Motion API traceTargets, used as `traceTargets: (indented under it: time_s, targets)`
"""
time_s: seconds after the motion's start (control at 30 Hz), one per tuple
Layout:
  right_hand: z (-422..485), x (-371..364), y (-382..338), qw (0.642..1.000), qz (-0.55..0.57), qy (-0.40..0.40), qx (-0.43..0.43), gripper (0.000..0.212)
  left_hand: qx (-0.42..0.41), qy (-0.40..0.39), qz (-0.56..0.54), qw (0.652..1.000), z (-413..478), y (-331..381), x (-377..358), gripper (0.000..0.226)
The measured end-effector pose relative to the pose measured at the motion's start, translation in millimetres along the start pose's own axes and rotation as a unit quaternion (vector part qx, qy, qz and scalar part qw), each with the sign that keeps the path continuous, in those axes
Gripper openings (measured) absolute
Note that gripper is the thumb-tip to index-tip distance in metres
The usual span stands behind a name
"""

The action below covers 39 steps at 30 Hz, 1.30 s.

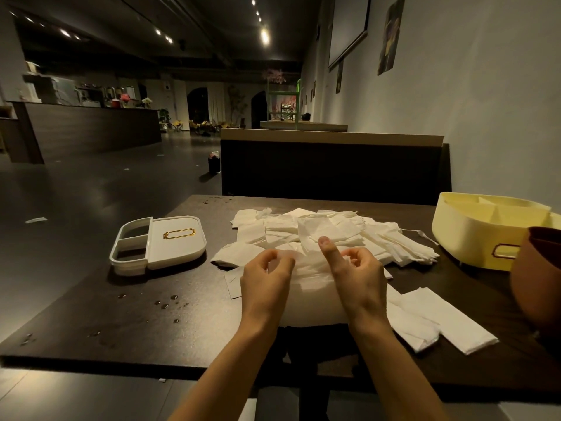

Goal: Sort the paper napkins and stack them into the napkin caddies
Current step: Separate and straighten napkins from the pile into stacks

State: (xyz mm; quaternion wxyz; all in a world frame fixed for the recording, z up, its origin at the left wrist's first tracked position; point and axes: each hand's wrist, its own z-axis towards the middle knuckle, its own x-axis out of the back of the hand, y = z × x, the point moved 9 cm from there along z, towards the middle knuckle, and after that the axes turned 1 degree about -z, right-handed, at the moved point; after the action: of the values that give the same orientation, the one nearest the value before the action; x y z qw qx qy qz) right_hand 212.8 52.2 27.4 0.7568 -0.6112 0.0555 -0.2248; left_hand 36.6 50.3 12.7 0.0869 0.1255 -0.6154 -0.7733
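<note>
Napkin [309, 296] under both hands, caddies to either side

Napkin lies flat beneath the wrists; left hand [267, 278] pinches its far edge; right hand [355, 275] curls its fingers there, thumb raised, grip unclear; loose pile [334, 232] lies just beyond; white caddy [158, 244] is nearer the left hand, yellow caddy [479, 235] nearer the right.

Single view: wide-angle camera worn on person's head, facing forward and down. Lens close above near edge of dark brown wooden table [91, 314]. Near lens, centre frame: left hand [267, 278] and right hand [361, 278]; forearms enter from bottom edge. Just beyond hands: loose heap of white paper napkins [334, 235]. Right frame edge cuts pale yellow divided plastic caddy [473, 235]. Upper half takes in dim hall, well beyond table. Lines bow toward frame edges.
</note>
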Motion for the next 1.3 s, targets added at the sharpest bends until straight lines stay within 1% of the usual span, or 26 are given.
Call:
traceTargets:
  time_s: [0.13,0.23,0.37,0.43,0.57,0.63,0.77,1.03,1.2,1.3]
  targets:
    - [2.0,2.0,-3.7,0.999,-0.033,0.034,0.015,0.036,0.018,-0.016,-0.007,1.0,0.2,-1.7,-2.6,0.013]
    - [2.8,1.3,-3.4,0.998,-0.032,0.043,0.018,0.029,0.019,-0.024,-0.023,0.999,-0.6,-0.1,-3.7,0.015]
    - [0.8,-3.9,-8.1,0.998,-0.026,0.051,0.033,0.042,-0.006,-0.022,-0.006,1.0,-3.1,6.4,-6.6,0.013]
    - [1.4,-4.6,-9.4,0.997,-0.052,0.057,0.032,0.041,-0.004,-0.019,0.011,1.0,-3.0,4.8,-7.0,0.011]
    - [4.6,1.8,-8.4,0.994,-0.069,0.078,0.039,0.021,0.017,-0.018,0.016,1.0,-0.7,2.3,-4.0,0.012]
    - [5.5,4.0,-7.8,0.994,-0.06,0.079,0.044,0.016,0.032,-0.016,0.007,0.999,0.6,1.2,-1.8,0.005]
    - [8.2,5.2,-2.3,0.996,-0.042,0.069,0.028,0.013,0.062,-0.032,-0.007,0.998,2.3,-2.0,-2.7,0.02]
    - [10.7,-2.7,-0.6,0.996,-0.055,0.057,0.036,0.016,0.159,-0.092,-0.087,0.979,-0.5,-4.3,-12.9,0.029]
    - [10.8,-2.4,0.3,0.996,-0.06,0.059,0.039,0.017,0.158,-0.125,-0.059,0.978,2.9,-9.7,-9.7,0.037]
    - [11.2,-1.9,0.6,0.996,-0.06,0.059,0.039,0.019,0.155,-0.164,-0.026,0.974,4.9,-13.0,-10.7,0.047]
